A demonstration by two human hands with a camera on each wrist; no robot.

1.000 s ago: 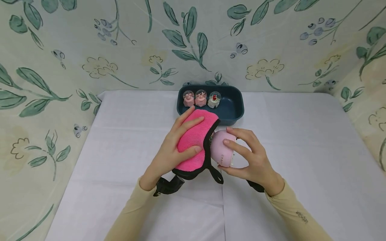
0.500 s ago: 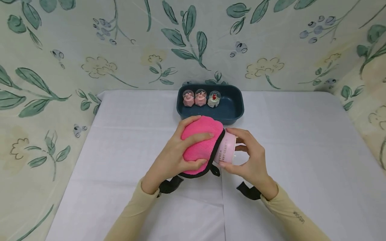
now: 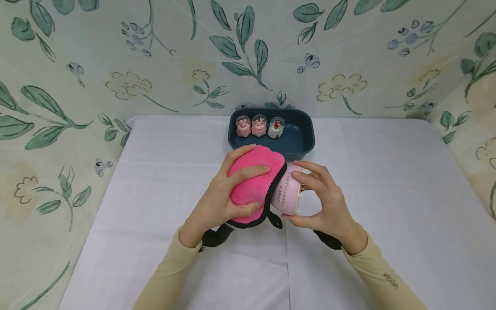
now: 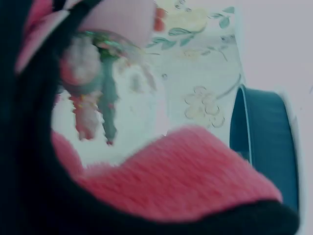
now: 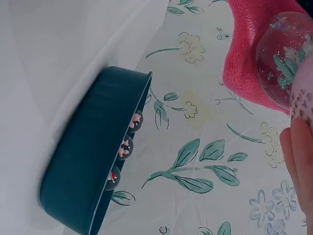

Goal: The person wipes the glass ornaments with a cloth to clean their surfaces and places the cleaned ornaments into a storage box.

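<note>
A bright pink cloth [image 3: 252,189] with black edging and a hanging loop wraps over one end of a snow globe [image 3: 284,196]. My left hand [image 3: 215,198] grips the cloth from the left, its fingers spread across it. From the right, my right hand [image 3: 333,204] holds the globe's pale pink lettered base between thumb and fingers. The globe is tipped on its side, base toward the right. In the right wrist view the clear glass dome [image 5: 274,63] rests against the cloth, glitter and green shapes inside. The head view hides the dome under the cloth.
Just beyond my hands, a dark blue tray [image 3: 298,133] stands at the table's back edge. Three small globes line its left side: two pink ones [image 3: 243,127] and a white one [image 3: 276,128] with red inside. A white cloth [image 3: 387,181] covers the table; floral fabric hangs behind.
The cloth has slid right over the globe's dome, then slightly back up and left. The globe has turned in my right hand, bringing more of its base lettering into view. The tray stays put.
</note>
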